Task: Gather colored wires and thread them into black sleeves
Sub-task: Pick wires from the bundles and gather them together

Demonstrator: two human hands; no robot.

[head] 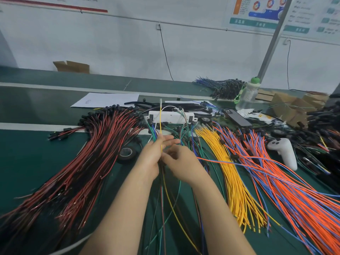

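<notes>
My left hand (153, 157) grips a small bunch of mixed wires (154, 134), green, blue and white, whose tails hang down between my forearms. A single yellow wire (160, 120) stands upright from the bunch, its bare tip pointing up. My right hand (181, 160) pinches that yellow wire just below the left hand's fingertips. Red-and-black wires (81, 162) lie fanned out to the left, a yellow wire bundle (231, 173) to the right, and orange-and-blue wires (287, 183) further right. Which black pieces are sleeves I cannot tell.
A roll of black tape (127, 152) lies left of my hands. Behind them sits a white plastic box (171, 116). A white controller (284, 150), a black phone (237, 116), a clear bottle (248, 94) and cardboard boxes (292, 107) stand at the right. Paper sheets (106, 100) lie further back.
</notes>
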